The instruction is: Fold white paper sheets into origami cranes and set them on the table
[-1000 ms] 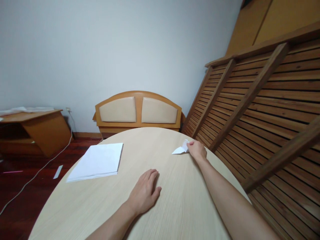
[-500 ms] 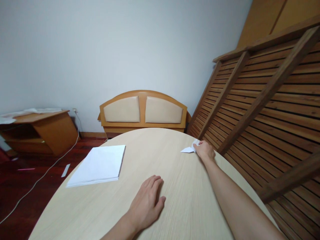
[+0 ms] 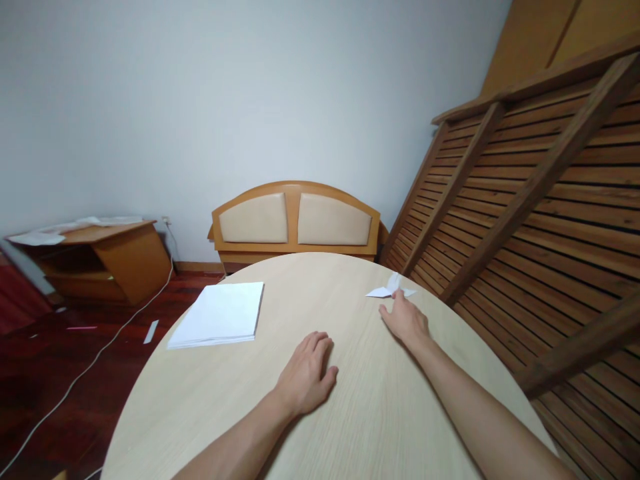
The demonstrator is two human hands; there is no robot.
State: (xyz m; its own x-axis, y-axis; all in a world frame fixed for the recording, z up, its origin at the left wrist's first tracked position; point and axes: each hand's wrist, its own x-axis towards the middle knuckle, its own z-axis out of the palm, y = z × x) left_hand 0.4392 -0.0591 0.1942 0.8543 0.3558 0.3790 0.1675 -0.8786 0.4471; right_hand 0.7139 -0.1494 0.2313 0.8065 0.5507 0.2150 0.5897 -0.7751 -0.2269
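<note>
A small folded white paper figure (image 3: 391, 291) rests on the round light-wood table (image 3: 365, 427) near its far right edge. My right hand (image 3: 406, 320) lies just in front of it, fingers loosely spread, holding nothing; one fingertip is close to the paper. My left hand (image 3: 306, 373) lies flat, palm down, on the middle of the table with fingers together and extended. A stack of white paper sheets (image 3: 220, 322) sits at the table's far left edge.
A slatted wooden bed frame (image 3: 540, 200) leans along the right, close to the table's edge. A padded headboard (image 3: 297, 223) stands against the wall behind the table. A low wooden cabinet (image 3: 100, 263) and a white cable (image 3: 90, 367) are on the dark floor at left.
My right hand has let go of the folded paper figure and drawn back toward me; the figure stays on the table. The view has shifted slightly. My left hand stays flat.
</note>
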